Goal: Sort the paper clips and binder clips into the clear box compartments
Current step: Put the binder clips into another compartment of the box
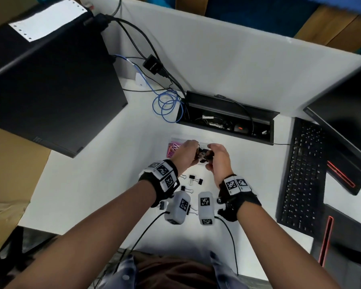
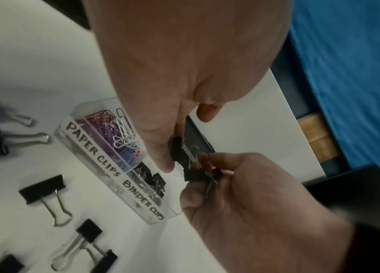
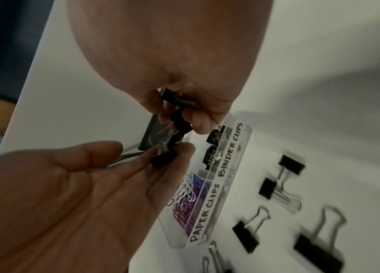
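Note:
A clear two-compartment box, labelled PAPER CLIPS and BINDER CLIPS, lies on the white desk. Coloured paper clips fill one compartment and black binder clips lie in the other. Both hands hover over the box. My left hand pinches a black binder clip at its fingertips. My right hand grips a small bunch of black binder clips, which touches the clip in the left hand. Several loose binder clips lie on the desk in front of the box.
An open cable tray sits just behind the box, with a coiled blue cable to its left. A black keyboard lies at the right and a black computer case at the left. Wrist-camera cables trail toward the desk's near edge.

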